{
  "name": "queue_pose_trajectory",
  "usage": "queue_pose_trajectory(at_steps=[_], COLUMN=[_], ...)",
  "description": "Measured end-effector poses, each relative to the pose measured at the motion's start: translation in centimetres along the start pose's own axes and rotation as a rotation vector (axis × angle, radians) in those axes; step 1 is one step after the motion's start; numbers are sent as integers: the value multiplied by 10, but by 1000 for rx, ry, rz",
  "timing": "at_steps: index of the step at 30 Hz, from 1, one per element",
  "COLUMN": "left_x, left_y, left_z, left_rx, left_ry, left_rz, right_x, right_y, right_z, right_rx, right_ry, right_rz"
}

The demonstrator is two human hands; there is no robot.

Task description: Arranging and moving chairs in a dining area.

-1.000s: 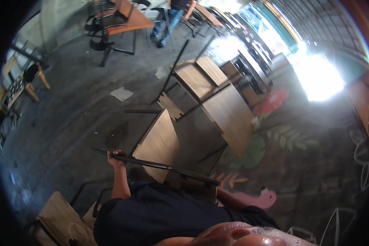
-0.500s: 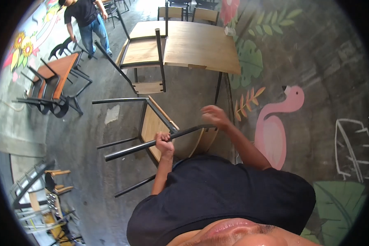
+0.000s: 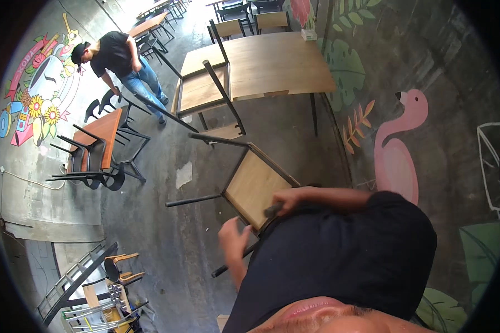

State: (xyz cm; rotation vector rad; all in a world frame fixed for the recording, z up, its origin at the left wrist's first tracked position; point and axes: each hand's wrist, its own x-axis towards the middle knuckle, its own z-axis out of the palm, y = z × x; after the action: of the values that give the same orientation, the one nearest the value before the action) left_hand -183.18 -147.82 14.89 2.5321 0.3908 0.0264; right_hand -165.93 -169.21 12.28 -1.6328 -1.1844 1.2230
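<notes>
A chair with a pale wooden seat (image 3: 256,180) and dark metal legs hangs or stands tipped close against my body, several legs pointing left. My right hand (image 3: 288,201) is closed around one of its legs, whose dark blunt end pokes out of the fist. Beside the near corner of the seat, my left hand (image 3: 233,238) is open, thumb and fingers apart, and slightly blurred. Whether it touches the frame I cannot tell. My shirt hides the chair's backrest side.
Ahead stands a pale wooden table (image 3: 280,61) with an upturned chair (image 3: 205,86) on it. At left, a reddish table (image 3: 97,133) bears upturned black chairs. A person (image 3: 125,64) stands behind it. A ladder (image 3: 78,280) lies lower left; a painted wall (image 3: 397,166) bounds the right.
My left hand has let go of the chair leg. My right hand has come down and taken hold of a leg. The chair has turned and shifted right; the person at left bends lower.
</notes>
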Motion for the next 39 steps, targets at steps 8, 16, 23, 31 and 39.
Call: queue_pose_trajectory(at_steps=[8,16,23,31,39], left_x=[-80,29,110,183,260], left_y=[-140,-95,28,128,171], left_z=[0,42,-30,-81,-49], left_rx=[-805,-1690,-1605,-1629,-1546], left_ry=[-257,-159,-242,-34,138], left_rz=[-722,-83,322,591,585], right_x=[-72,-153,-220,-219,-215], right_y=[30,7,-41,-70,-4], right_z=[23,30,28,-27,-126], right_rx=[1,-7,54,303,399], right_ry=[250,654,1064,1514,1572], right_rz=[36,100,101,-531,-413])
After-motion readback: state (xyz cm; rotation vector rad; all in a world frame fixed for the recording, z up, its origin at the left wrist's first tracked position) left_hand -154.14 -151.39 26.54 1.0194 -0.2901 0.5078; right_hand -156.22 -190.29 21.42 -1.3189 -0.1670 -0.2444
